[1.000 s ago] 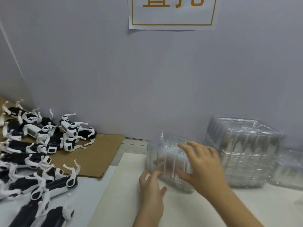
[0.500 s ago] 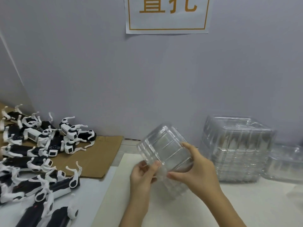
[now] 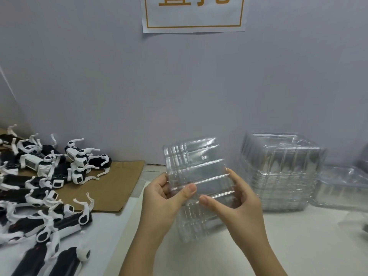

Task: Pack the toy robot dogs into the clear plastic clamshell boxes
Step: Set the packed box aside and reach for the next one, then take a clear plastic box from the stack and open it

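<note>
Gray wall stands behind a white table. Low in the middle of the frame, two hands hold one clear clamshell box up off the table. The left hand grips its left edge, thumb on the front. The right hand grips its right side, thumb on the front too. Just right of them sits a tall stack of clear boxes. At the left, many black and white toy robot dogs lie in a heap, some on brown cardboard. A paper sign hangs at the top.
</note>
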### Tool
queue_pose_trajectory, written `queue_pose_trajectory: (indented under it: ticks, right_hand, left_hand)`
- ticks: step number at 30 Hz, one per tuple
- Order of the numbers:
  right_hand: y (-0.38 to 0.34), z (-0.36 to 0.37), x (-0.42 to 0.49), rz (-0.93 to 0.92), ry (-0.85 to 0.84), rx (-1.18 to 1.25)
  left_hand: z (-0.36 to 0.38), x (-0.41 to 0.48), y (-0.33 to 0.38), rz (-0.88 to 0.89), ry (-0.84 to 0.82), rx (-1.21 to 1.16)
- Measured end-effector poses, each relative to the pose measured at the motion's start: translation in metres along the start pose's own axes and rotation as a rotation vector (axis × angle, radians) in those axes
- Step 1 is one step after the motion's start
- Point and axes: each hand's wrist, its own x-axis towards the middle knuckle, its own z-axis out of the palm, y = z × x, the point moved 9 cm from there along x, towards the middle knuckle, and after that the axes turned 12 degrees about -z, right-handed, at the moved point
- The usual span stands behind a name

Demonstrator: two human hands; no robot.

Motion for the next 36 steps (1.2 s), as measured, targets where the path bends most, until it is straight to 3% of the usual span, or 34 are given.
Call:
queue_pose_trajectory:
  ticks: [9,20,26,31,36]
  right_hand:
    - [-0.017,-0.017,0.005,0.010,0.080,0.067]
    - [-0.036,0.012,-0.004,-0.022,-0.119,0.021]
    - [-0.021,0.001,-0.001,0.097,-0.069,0.048]
    - [-0.020,-0.006,-0.003,0.094,0.012,-0.003]
    - [-0.023,0.005,-0.005,0.108,-0.083,0.006]
  left_hand:
    - [0.002,-0.017,0.035,0.110,0.009,-0.016]
    - [0.010,-0.026,0.039,0.125,0.045,0.008]
    - [0.012,-0.026,0.039,0.122,0.062,0.081]
    - [0.011,-0.025,0.037,0.113,0.071,0.068]
    - [0.015,-0.027,0.039,0.133,0.066,0.106]
